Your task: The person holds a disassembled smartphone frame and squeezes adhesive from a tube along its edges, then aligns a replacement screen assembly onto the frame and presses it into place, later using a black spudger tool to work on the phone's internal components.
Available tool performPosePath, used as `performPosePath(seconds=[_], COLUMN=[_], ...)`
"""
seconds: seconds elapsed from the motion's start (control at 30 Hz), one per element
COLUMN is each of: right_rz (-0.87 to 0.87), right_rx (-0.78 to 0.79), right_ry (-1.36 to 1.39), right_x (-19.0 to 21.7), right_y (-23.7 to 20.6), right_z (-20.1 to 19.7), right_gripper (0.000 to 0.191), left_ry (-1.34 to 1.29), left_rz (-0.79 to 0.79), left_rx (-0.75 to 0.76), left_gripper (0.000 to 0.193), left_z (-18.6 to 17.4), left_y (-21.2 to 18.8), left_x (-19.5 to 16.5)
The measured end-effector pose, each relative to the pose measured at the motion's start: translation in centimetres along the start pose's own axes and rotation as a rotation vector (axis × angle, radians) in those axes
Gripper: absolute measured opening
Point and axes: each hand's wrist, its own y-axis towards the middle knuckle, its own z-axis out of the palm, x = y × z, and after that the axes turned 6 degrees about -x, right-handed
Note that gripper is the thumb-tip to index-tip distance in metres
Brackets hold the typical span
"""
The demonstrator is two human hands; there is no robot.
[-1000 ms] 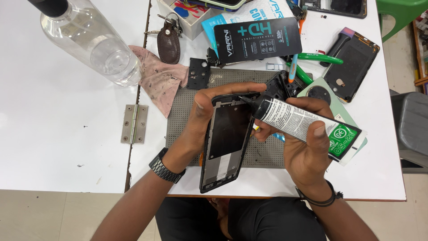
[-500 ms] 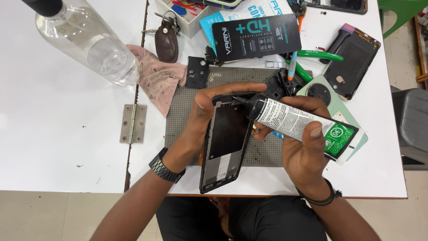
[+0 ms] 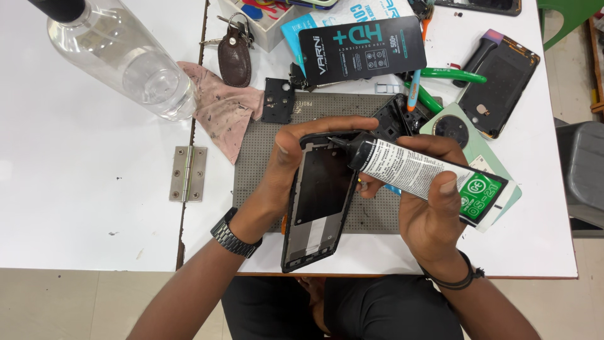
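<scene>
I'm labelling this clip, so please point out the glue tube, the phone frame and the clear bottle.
glue tube [image 3: 420, 173]: head view, on the middle of its white body.
phone frame [image 3: 319, 189]: head view, on its dark inner panel.
clear bottle [image 3: 126, 60]: head view, on its transparent side wall.

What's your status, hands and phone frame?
Left hand grips black phone frame over grey mat. Right hand holds glue tube, nozzle at frame's top edge. Nothing blocking.
</scene>
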Motion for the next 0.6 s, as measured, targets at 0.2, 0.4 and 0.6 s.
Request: performPosePath(seconds=[0.2,0.4,0.6], right_rz=[-0.007,0.021,0.022], right_rx=[-0.013,-0.062,-0.042], right_ry=[0.015,0.082,0.074], right_x=[-0.02,0.08,0.10], right_y=[-0.03,0.03,-0.09], right_z=[-0.03,-0.08,-0.17], right_gripper=[0.070,0.068,0.068], left_ry=[0.019,-0.030,-0.011], left_rz=[0.010,-0.027,-0.017], left_rx=[-0.014,0.001,-0.015], left_gripper=[0.114,0.118,0.118], left_z=[0.14,0.15,0.34], left_y=[0.08,-0.01,0.07], left_x=[-0.12,-0.59,-0.70])
